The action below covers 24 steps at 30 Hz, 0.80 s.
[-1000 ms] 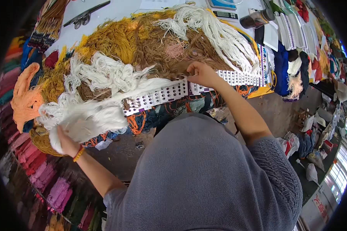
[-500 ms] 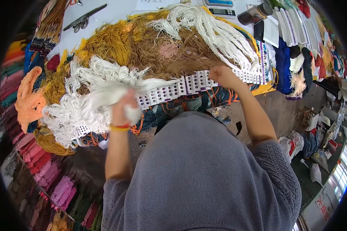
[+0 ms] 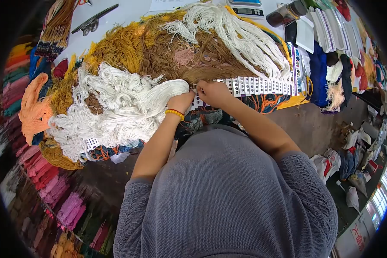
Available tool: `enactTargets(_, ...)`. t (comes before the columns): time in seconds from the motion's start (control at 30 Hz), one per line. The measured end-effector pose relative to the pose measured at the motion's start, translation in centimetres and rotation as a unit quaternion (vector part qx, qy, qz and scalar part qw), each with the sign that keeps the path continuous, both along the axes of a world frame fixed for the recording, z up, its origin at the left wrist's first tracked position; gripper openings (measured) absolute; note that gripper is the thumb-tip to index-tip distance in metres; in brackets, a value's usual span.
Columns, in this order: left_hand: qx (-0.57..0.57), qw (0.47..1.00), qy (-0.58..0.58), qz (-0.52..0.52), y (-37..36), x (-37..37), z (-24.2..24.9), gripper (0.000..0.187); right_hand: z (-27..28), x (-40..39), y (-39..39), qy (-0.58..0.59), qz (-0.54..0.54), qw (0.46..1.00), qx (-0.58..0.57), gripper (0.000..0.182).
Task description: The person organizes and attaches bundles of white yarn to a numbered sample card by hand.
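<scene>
My left hand [image 3: 180,102], with a red and yellow bracelet at the wrist, is closed round the end of a thick white yarn hank [image 3: 152,93]. Close beside it, my right hand [image 3: 213,93] is pinched at the brown yarn's [image 3: 210,71] lower edge; what its fingertips hold is too small to make out. Both hands are over a long white strip with rows of dark holes [image 3: 253,86]. More white yarn [image 3: 241,41] lies at the upper right of the brown heap, and golden yarn [image 3: 120,47] at its left.
Behind the yarn are a scale [image 3: 247,12], a dark jar [image 3: 287,13] and a black tool [image 3: 94,20]. Peach yarn [image 3: 33,107] hangs at the left edge. Dark blue yarn [image 3: 317,73] hangs at the right, with scissors [image 3: 307,87] nearby.
My left hand has moved right and up, drawing the white hank along the strip. My right hand has moved left to meet it. The two hands are now close together.
</scene>
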<state>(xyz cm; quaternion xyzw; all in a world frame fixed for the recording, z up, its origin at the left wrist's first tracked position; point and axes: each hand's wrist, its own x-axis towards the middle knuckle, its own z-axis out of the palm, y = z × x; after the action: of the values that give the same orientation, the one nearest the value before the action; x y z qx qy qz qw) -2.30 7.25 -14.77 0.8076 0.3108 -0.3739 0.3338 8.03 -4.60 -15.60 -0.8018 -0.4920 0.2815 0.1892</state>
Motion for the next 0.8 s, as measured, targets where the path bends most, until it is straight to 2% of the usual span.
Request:
enactTargets(0.07, 0.007, 1.000, 0.012, -0.004, -0.4, 0.1, -0.1, 0.054, -0.2, -0.3, 0.3, -0.001, 0.012, 1.000, -0.012, 0.016)
enactTargets(0.13, 0.051, 0.996, 0.014, 0.066, -1.1, 0.2, -0.2, 0.054, 0.0, -0.4, 0.5, -0.035, 0.027, 0.998, -0.046, 0.018)
enactTargets(0.17, 0.051, 0.996, 0.015, 0.067, -1.4, 0.1, -0.7, 0.054, -0.2, -0.5, 0.5, -0.034, 0.028, 0.998, -0.046, 0.018)
enactTargets(0.23, 0.093, 0.989, -0.057, 0.102, -1.7, -0.1, -2.0, 0.054, -0.6, -0.6, 0.3, -0.056, 0.043, 0.997, -0.045, 0.021)
enactTargets(0.27, 0.093, 0.989, -0.057, 0.102, -1.6, 0.1, -1.7, 0.054, -0.5, -0.6, 0.4, -0.056, 0.044, 0.997, -0.045, 0.021)
enactTargets(0.37, 0.071, 0.995, -0.007, 0.076, -1.1, 0.6, -1.2, 0.052, -0.1, -0.4, 0.4, -0.047, 0.054, 0.996, -0.044, 0.022)
enactTargets(0.43, 0.033, 0.999, 0.042, -0.004, -0.6, 0.4, -1.5, 0.047, 0.3, -0.4, 0.6, -0.046, 0.066, 0.996, -0.045, 0.022)
enactTargets(0.47, 0.033, 0.999, 0.043, -0.004, -0.6, 0.5, -0.7, 0.047, 0.1, -0.5, 0.6, -0.045, 0.065, 0.996, -0.045, 0.022)
enactTargets(0.53, 0.021, 0.998, -0.006, -0.056, -0.5, 0.9, 1.6, 0.040, -0.3, -0.4, 0.7, -0.062, 0.073, 0.995, -0.006, 0.023)
enactTargets(0.8, 0.056, 0.994, -0.050, -0.077, -0.9, 0.3, 0.3, 0.034, -1.5, 0.4, 0.2, -0.048, 0.073, 0.993, 0.082, 0.020)
